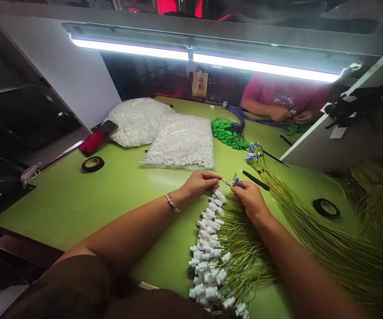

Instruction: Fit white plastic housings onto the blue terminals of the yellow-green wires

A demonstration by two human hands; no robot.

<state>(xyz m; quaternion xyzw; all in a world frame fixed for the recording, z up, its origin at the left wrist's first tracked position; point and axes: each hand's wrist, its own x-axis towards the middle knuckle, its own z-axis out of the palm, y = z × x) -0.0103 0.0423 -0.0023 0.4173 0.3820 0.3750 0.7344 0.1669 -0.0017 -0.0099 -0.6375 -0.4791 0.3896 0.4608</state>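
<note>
My left hand (203,183) is closed in a pinch on a small white connector housing (218,181), mostly hidden by the fingers. Just to its right, my right hand (250,198) grips a bunch of wires whose blue terminal ends (235,180) stick out past the thumb. One wire end points at the housing; whether they touch I cannot tell. Below both hands runs a long row of white connectors (207,239) fitted on yellow-green wires (244,248), which trail off under my right forearm.
Two clear bags of white housings, a round one (134,119) and a flatter one (181,141), lie behind my hands. Black tape rolls (93,164) (326,208) flank the work. Right of centre are a long wire bundle (287,212), a black tool (254,180) and green connectors (227,134). A co-worker's hands (280,114) are opposite.
</note>
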